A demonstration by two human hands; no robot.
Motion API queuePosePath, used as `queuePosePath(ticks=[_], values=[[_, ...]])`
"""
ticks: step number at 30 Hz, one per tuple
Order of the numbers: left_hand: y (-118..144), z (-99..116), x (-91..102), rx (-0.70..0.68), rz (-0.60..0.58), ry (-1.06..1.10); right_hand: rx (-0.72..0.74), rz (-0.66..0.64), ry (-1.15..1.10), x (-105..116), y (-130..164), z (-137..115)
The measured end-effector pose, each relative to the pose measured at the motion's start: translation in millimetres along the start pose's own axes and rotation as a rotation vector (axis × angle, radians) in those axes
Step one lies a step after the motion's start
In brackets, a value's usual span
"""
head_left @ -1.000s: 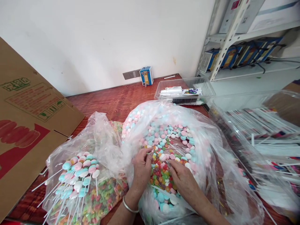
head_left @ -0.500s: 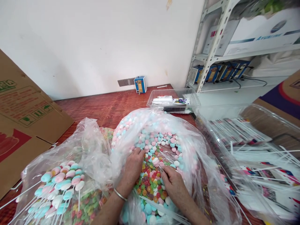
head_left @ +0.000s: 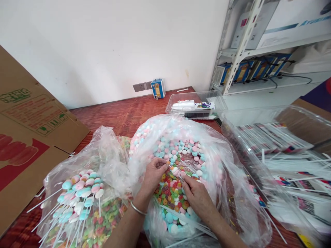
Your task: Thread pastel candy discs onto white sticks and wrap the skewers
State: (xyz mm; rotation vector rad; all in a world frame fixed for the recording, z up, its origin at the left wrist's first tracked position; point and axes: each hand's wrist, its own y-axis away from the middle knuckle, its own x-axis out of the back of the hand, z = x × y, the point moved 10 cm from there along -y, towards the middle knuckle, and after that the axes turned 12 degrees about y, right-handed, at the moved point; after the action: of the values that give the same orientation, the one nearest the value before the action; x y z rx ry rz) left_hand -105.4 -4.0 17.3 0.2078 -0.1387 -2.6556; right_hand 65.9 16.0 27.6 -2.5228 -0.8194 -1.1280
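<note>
My left hand [head_left: 156, 172] is over the open plastic bag, thumb and forefinger pinched on what looks like a small orange gummy ring [head_left: 168, 163]. Close beside it, my right hand [head_left: 193, 189] grips a thin stick, mostly covered by the fingers; pink and white marshmallows [head_left: 176, 171] sit at its far end. Below both hands is a heap of colourful gummy rings [head_left: 168, 194]. Pastel marshmallows [head_left: 178, 148] lie around the heap in the bag. Several loose white sticks [head_left: 186, 220] rest across the bag's near side.
Left, marshmallow skewers [head_left: 82, 193] lie on another bag of gummy rings [head_left: 106, 213]. A cardboard box [head_left: 33, 137] stands beyond. To the right, a clear bin [head_left: 248, 162] holds sticks and printed packets. A small clear tray [head_left: 219, 100] and a blue device [head_left: 158, 88] sit at the back.
My left hand has lifted from the candy, its fingertips now pinched and nearer the marshmallows on the stick. The right hand still holds the stick. The view has shifted slightly.
</note>
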Motion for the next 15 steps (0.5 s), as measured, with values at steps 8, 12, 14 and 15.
queuePosePath(ticks=[8, 12, 14, 15], values=[[14, 8, -5.4, -0.003, 0.026, 0.058, -0.02, -0.024, 0.095, -2, 0, 3], [23, 22, -7.0, -0.185, 0.017, -0.206, -0.008, 0.003, 0.113, -1, 1, -1], [28, 29, -10.7, -0.267, 0.002, -0.281, -0.01, 0.05, 0.102, 4, 3, -5], [30, 30, -13.2, -0.288, -0.012, -0.284, -0.012, 0.075, 0.09, 6, 4, -7]])
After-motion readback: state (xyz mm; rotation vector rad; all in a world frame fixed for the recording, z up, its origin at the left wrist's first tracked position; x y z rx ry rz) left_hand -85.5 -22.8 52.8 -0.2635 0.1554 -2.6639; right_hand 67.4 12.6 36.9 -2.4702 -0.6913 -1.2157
